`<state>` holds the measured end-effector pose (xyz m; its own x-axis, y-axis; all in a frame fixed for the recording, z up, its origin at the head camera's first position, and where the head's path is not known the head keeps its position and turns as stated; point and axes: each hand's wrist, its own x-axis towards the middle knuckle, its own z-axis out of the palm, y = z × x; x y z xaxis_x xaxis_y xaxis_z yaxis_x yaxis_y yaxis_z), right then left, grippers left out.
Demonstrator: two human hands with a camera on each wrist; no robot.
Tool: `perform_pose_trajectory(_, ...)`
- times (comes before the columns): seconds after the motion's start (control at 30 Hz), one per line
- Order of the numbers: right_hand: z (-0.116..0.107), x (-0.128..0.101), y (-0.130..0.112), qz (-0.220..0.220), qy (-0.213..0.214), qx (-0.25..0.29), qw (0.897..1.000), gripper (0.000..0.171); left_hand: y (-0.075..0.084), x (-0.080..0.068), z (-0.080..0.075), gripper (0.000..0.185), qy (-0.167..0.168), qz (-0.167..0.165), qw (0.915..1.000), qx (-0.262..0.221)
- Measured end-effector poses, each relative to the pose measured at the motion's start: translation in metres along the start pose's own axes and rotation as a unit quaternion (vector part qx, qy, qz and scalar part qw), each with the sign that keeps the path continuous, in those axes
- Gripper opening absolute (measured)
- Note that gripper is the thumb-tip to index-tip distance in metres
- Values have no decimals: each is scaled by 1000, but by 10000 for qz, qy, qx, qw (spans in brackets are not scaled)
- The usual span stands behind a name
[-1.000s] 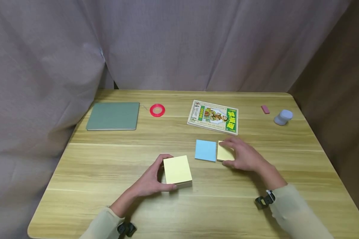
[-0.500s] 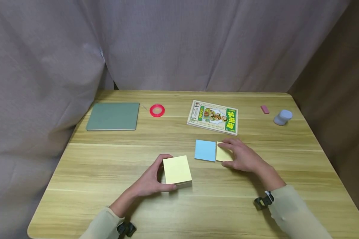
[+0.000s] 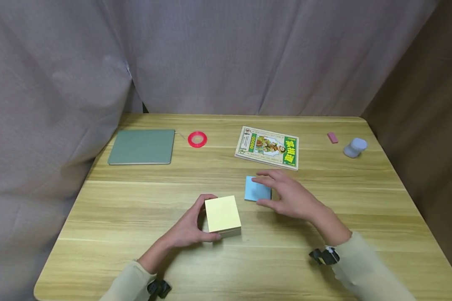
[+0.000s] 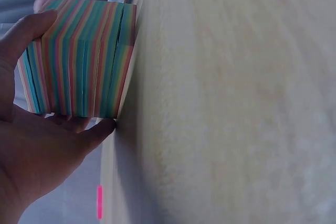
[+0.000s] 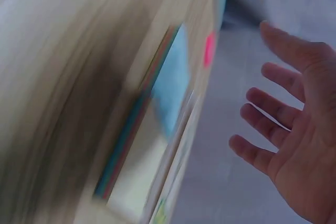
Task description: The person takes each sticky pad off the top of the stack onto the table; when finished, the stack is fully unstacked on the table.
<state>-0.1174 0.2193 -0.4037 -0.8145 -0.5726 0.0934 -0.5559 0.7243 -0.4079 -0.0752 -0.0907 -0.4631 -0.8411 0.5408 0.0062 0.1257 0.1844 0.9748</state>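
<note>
My left hand (image 3: 188, 228) grips a thick stack of sticky notes (image 3: 223, 214) with a yellow top, thumb on the near side and fingers on the far side. Coloured layers of that stack (image 4: 79, 59) show in the left wrist view, its base at the table. Over the blue sticky note pad (image 3: 251, 191) my right hand (image 3: 291, 195) hovers, fingers spread and holding nothing. A yellow sticky note pad (image 5: 139, 169) lies beside the blue one in the right wrist view; the right hand hides it from the head view.
A green notebook (image 3: 142, 147) and a red tape roll (image 3: 190, 140) lie at the back left. Beyond the pads is an illustrated book (image 3: 267, 148). A pink eraser (image 3: 332, 137) and a pale blue waisted object (image 3: 355, 148) stand back right. Grey curtain (image 3: 211, 58) hangs behind.
My right hand has left the yellow pad and moved left over the blue pad. The left hand and its stack stay in place.
</note>
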Motion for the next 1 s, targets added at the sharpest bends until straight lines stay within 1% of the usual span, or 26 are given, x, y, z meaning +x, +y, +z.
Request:
perform_pose_trajectory(0.1, 5, 9, -26, -434, -54, 110, 9990, 65, -7, 1, -1, 90, -49, 4, 10000, 21)
perform_pose_trajectory(0.27, 19, 21, -58, -1052, -397, 134, 9936, 74, -9, 0, -3, 87, -143, 26, 9998, 155)
perform_pose_trajectory(0.33, 25, 25, -66, -1262, -547, 118, 9904, 79, 0, -2, -4, 85, -147, 41, 9998, 110)
perform_pose_trajectory(0.43, 31, 30, -72, -1442, -782, -3, 9865, 81, 16, -4, -4, 83, -154, 37, 9999, -1)
perform_pose_trajectory(0.5, 34, 32, -75, -1470, -934, -98, 9847, 80, 25, -5, -4, 82, -156, -10, 9998, -80)
perform_pose_trajectory(0.57, 35, 33, -76, -1436, -1067, -168, 9837, 77, 25, -5, -4, 83, -175, -37, 9998, -117)
perform_pose_trajectory(0.67, 35, 33, -77, -1383, -1163, -178, 9834, 76, 14, -4, -3, 85, -171, -44, 9998, -122)
perform_pose_trajectory(0.8, 34, 33, -77, -1364, -1166, -161, 9836, 75, -3, -2, -2, 86, -131, -28, 9999, 28)
perform_pose_trajectory(0.9, 31, 30, -75, -1246, -1151, -112, 9855, 74, -8, -1, -3, 86, -120, -39, 9998, 141)
perform_pose_trajectory(1.0, 24, 23, -68, -981, -1071, 34, 9894, 74, -9, -1, -3, 85, -124, -29, 9998, 166)
